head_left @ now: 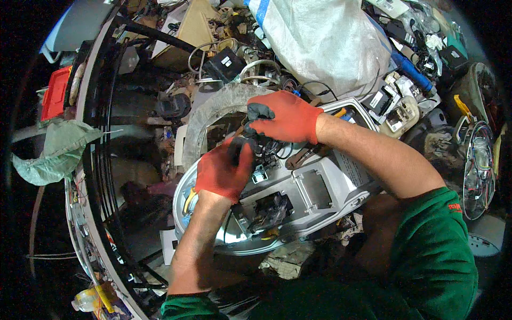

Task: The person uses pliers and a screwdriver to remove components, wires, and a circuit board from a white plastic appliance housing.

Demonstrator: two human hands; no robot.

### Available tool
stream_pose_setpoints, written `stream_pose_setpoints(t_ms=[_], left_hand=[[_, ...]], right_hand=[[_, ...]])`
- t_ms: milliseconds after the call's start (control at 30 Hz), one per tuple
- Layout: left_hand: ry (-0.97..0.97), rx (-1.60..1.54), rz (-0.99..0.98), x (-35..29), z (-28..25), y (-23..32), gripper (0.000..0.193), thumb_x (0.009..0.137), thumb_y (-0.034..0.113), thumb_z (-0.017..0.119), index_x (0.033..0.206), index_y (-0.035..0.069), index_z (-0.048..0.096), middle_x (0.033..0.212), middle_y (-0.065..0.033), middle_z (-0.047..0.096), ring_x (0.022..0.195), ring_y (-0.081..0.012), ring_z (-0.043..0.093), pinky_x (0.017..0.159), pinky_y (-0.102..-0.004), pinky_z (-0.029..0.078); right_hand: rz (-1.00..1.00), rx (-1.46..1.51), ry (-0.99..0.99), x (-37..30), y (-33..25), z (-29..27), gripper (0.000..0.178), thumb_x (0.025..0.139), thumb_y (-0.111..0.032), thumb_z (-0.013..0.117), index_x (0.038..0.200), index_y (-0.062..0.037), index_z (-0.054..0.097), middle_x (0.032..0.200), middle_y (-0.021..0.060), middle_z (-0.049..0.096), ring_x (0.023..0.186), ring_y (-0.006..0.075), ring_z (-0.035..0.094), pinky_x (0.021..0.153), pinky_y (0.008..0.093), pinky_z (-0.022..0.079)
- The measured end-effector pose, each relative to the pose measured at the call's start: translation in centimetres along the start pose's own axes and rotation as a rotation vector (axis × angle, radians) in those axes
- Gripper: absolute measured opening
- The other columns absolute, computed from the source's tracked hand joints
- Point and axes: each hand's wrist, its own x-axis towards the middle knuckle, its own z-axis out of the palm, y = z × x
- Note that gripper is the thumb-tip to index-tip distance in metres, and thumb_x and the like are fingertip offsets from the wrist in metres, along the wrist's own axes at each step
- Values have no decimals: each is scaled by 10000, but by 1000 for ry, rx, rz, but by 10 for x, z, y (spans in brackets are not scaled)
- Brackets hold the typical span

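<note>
Both my hands wear red gloves with dark fingertips and meet over the upper left part of a grey housing (338,184) with rectangular openings. My left hand (226,168) is closed, its thumb and fingers pinched together. Beside it, slightly farther off, my right hand (288,117) is closed with its fingers curled down. What they grip between them is dark, small and mostly hidden. Dark wires (282,151) lie just under the right hand, close to a rusty plier-like tool (305,155). A small metal-and-white part (260,174) rests in the housing next to my left hand.
Behind my hands stand a rough grey curved rim (198,125) and a large white sack (330,45). A metal frame (88,101) runs down the left, with a red tray (55,95) beside it. Mixed scrap and a black box (226,65) crowd the back.
</note>
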Motion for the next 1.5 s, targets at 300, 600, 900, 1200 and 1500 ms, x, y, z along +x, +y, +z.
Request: stream_pose_setpoints(t_ms=[300, 600, 900, 1200, 1500], left_hand=[[247, -544, -107, -3, -38, -83, 232, 961, 158, 554, 1114, -5, 617, 967, -98, 674, 902, -157, 632, 801, -310, 493], [84, -84, 290, 11, -4, -45, 247, 878, 238, 634, 1054, 65, 627, 972, -177, 658, 898, -372, 640, 786, -415, 515], [141, -354, 64, 21, 14, -75, 262, 922, 284, 605, 1023, 43, 624, 885, -215, 667, 876, -413, 644, 739, -448, 508], [173, -394, 185, 29, 27, -90, 312, 920, 277, 624, 1095, 20, 607, 919, -211, 671, 909, -399, 650, 764, -412, 512], [229, -265, 346, 25, 11, -74, 241, 911, 221, 611, 1021, 6, 616, 892, -206, 666, 847, -403, 646, 743, -415, 508]], right_hand=[[55, 218, -61, -3, 3, -13, 264, 845, -249, 669, 934, -13, 589, 794, 163, 622, 708, 277, 582, 690, 399, 477], [159, 333, -101, -5, -5, -8, 203, 877, -147, 636, 1041, -32, 604, 852, 59, 628, 780, 117, 565, 726, 311, 488], [-112, -230, -120, -8, 7, -9, 324, 829, -210, 672, 1089, -21, 628, 974, 181, 656, 895, 343, 636, 812, 416, 503], [-77, -173, -69, -5, 0, -13, 219, 849, -202, 624, 995, -44, 662, 909, 173, 663, 868, 373, 632, 760, 432, 501], [-53, -86, -112, 0, -6, -16, 255, 852, -222, 632, 1036, -48, 661, 896, 181, 663, 851, 383, 636, 760, 423, 501]])
